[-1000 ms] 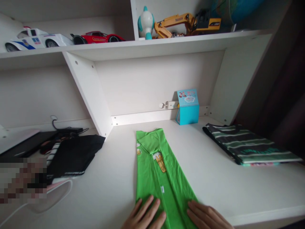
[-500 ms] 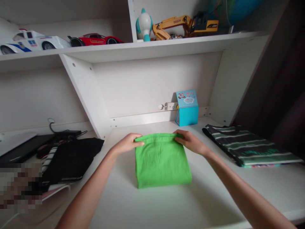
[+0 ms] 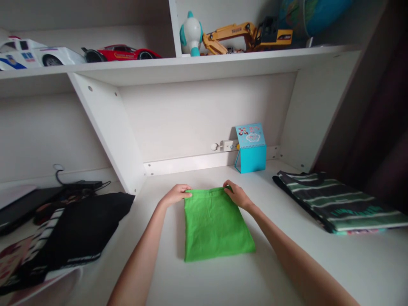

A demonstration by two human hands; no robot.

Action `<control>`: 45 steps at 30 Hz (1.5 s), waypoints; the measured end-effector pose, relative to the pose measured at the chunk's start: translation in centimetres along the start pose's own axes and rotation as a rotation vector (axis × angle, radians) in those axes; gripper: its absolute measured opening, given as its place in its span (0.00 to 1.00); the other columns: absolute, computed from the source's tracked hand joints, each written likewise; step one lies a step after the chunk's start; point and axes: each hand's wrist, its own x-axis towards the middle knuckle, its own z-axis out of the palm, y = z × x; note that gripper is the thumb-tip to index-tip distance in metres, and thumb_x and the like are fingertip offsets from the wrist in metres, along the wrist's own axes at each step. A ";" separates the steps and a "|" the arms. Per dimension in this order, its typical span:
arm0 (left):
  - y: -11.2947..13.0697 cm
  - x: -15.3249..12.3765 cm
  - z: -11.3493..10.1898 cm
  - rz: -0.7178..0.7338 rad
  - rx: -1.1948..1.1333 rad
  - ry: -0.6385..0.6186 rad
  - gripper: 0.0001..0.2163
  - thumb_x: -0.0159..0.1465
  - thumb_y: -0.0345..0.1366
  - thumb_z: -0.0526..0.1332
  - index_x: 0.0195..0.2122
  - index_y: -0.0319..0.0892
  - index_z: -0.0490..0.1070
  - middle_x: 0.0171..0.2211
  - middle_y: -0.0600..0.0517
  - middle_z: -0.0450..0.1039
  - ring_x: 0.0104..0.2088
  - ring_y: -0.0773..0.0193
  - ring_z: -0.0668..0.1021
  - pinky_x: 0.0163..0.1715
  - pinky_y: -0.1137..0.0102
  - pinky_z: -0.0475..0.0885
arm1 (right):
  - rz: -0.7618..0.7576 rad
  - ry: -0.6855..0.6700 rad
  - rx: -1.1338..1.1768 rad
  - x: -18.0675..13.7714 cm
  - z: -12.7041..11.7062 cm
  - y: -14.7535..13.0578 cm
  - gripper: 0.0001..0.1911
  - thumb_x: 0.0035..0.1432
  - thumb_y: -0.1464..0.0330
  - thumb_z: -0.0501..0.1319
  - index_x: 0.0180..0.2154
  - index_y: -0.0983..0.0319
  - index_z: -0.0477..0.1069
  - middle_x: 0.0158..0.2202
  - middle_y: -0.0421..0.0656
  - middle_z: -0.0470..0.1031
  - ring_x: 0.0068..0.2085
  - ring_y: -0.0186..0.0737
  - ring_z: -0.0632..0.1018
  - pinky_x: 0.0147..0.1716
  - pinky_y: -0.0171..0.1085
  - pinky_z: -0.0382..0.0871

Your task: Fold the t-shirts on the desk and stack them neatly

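A green garment (image 3: 216,225) lies folded in half on the white desk (image 3: 287,263), in the middle of the view. My left hand (image 3: 176,195) pinches its far left corner with closed fingers. My right hand (image 3: 235,194) pinches the far right corner the same way. Both forearms reach out across the desk on either side of the cloth.
A folded dark striped garment (image 3: 338,204) lies at the right. A pile of black clothes (image 3: 76,229) and a laptop (image 3: 19,206) lie at the left. A blue desk calendar (image 3: 251,148) stands at the back wall. Toy cars (image 3: 121,53) and a toy excavator (image 3: 248,34) sit on the shelf above.
The long green garment was folded over, its near end carried up to the far end. My hands went from the near edge to the far corners and have drawn slightly closer together.
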 end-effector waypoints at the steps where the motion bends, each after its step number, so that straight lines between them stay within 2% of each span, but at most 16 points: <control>1: -0.5 0.3 0.1 0.009 0.072 0.030 0.13 0.49 0.38 0.62 0.35 0.37 0.73 0.31 0.50 0.74 0.32 0.63 0.74 0.33 0.72 0.66 | 0.005 0.010 -0.018 -0.1 0.3 -0.2 0.10 0.59 0.70 0.50 0.41 0.59 0.66 0.32 0.41 0.73 0.33 0.36 0.73 0.34 0.32 0.62; 4: -2.2 0.9 0.5 -0.013 0.219 0.121 0.11 0.47 0.36 0.62 0.32 0.37 0.73 0.28 0.51 0.73 0.31 0.61 0.74 0.32 0.70 0.66 | 0.035 0.046 -0.088 -0.6 1.4 -0.5 0.12 0.60 0.68 0.50 0.45 0.59 0.64 0.39 0.45 0.71 0.35 0.38 0.73 0.35 0.34 0.61; 6: -3.1 1.0 0.8 -0.027 0.262 0.175 0.14 0.46 0.36 0.63 0.35 0.37 0.73 0.30 0.50 0.72 0.32 0.60 0.73 0.33 0.70 0.65 | 0.059 0.069 -0.134 -0.9 1.9 -0.4 0.15 0.59 0.67 0.51 0.48 0.61 0.63 0.44 0.50 0.69 0.39 0.42 0.72 0.37 0.36 0.61; 8: -3.8 0.9 1.1 -0.028 0.295 0.202 0.15 0.47 0.36 0.64 0.37 0.38 0.72 0.31 0.50 0.72 0.32 0.60 0.73 0.33 0.70 0.65 | 0.076 0.072 -0.170 -0.9 2.1 0.0 0.19 0.57 0.66 0.54 0.50 0.66 0.63 0.46 0.54 0.68 0.44 0.46 0.71 0.41 0.37 0.61; 10: -4.0 0.9 1.4 -0.024 0.313 0.193 0.12 0.48 0.36 0.63 0.35 0.39 0.73 0.29 0.51 0.72 0.31 0.61 0.73 0.32 0.71 0.64 | 0.082 0.057 -0.194 -0.7 2.0 0.5 0.19 0.55 0.67 0.56 0.48 0.69 0.65 0.44 0.55 0.69 0.47 0.48 0.69 0.44 0.37 0.59; 13: -3.8 0.9 1.8 -0.015 0.331 0.171 0.07 0.50 0.35 0.62 0.29 0.39 0.72 0.24 0.54 0.69 0.28 0.63 0.72 0.30 0.72 0.62 | 0.088 0.027 -0.208 -0.6 1.9 1.1 0.17 0.53 0.69 0.59 0.46 0.68 0.69 0.42 0.52 0.72 0.44 0.44 0.71 0.43 0.34 0.60; 17: -3.6 0.9 1.9 -0.001 0.332 0.159 0.06 0.50 0.35 0.62 0.28 0.40 0.70 0.22 0.56 0.67 0.26 0.65 0.70 0.28 0.73 0.61 | 0.119 0.009 -0.215 -0.7 1.9 1.3 0.12 0.52 0.69 0.60 0.41 0.65 0.72 0.34 0.46 0.74 0.35 0.39 0.74 0.35 0.32 0.61; 21: -3.3 0.7 1.4 0.010 0.278 0.111 0.10 0.50 0.37 0.61 0.33 0.40 0.68 0.24 0.56 0.68 0.26 0.66 0.70 0.28 0.74 0.62 | 0.142 0.016 -0.215 -1.1 1.7 1.4 0.08 0.52 0.66 0.61 0.32 0.64 0.72 0.29 0.45 0.73 0.31 0.38 0.73 0.29 0.32 0.58; 24: -3.0 0.3 1.1 0.009 0.194 0.009 0.15 0.50 0.38 0.62 0.38 0.39 0.66 0.24 0.56 0.68 0.26 0.65 0.71 0.27 0.73 0.64 | 0.136 0.035 -0.195 -1.3 1.4 1.4 0.08 0.52 0.66 0.61 0.33 0.64 0.71 0.31 0.44 0.72 0.31 0.36 0.72 0.29 0.31 0.58; 26: -2.8 0.0 1.0 -0.001 0.052 -0.087 0.21 0.46 0.38 0.64 0.41 0.38 0.65 0.26 0.55 0.70 0.28 0.64 0.73 0.29 0.72 0.65 | 0.131 0.039 -0.173 -1.4 1.3 1.4 0.07 0.53 0.67 0.60 0.34 0.63 0.70 0.30 0.43 0.73 0.30 0.35 0.72 0.29 0.30 0.58; 28: -2.7 -0.2 1.0 -0.017 -0.089 -0.124 0.24 0.43 0.37 0.66 0.42 0.37 0.65 0.28 0.53 0.71 0.30 0.63 0.74 0.31 0.71 0.66 | 0.129 0.041 -0.151 -1.4 1.2 1.3 0.07 0.53 0.67 0.60 0.36 0.62 0.69 0.29 0.41 0.73 0.29 0.34 0.72 0.28 0.30 0.58; 34: -1.9 -0.7 0.9 0.041 -0.143 -0.044 0.19 0.45 0.37 0.65 0.38 0.37 0.69 0.31 0.50 0.72 0.33 0.62 0.74 0.34 0.69 0.66 | 0.131 0.049 -0.117 -1.6 0.8 1.1 0.08 0.54 0.65 0.59 0.35 0.62 0.70 0.27 0.41 0.72 0.29 0.35 0.72 0.27 0.30 0.58; 39: -0.9 -1.6 0.9 -0.004 -0.189 -0.059 0.25 0.46 0.39 0.66 0.46 0.41 0.62 0.25 0.56 0.68 0.27 0.66 0.72 0.28 0.73 0.64 | 0.135 0.052 -0.113 -1.8 0.8 1.0 0.09 0.54 0.65 0.59 0.36 0.62 0.70 0.28 0.41 0.73 0.29 0.35 0.72 0.28 0.31 0.59; 45: -1.0 -2.3 0.8 -0.126 -0.174 -0.068 0.18 0.46 0.40 0.65 0.35 0.41 0.62 0.23 0.58 0.67 0.23 0.70 0.70 0.25 0.74 0.63 | 0.133 0.042 -0.117 -1.9 0.7 0.9 0.09 0.54 0.65 0.59 0.37 0.62 0.70 0.29 0.42 0.74 0.29 0.35 0.72 0.28 0.31 0.59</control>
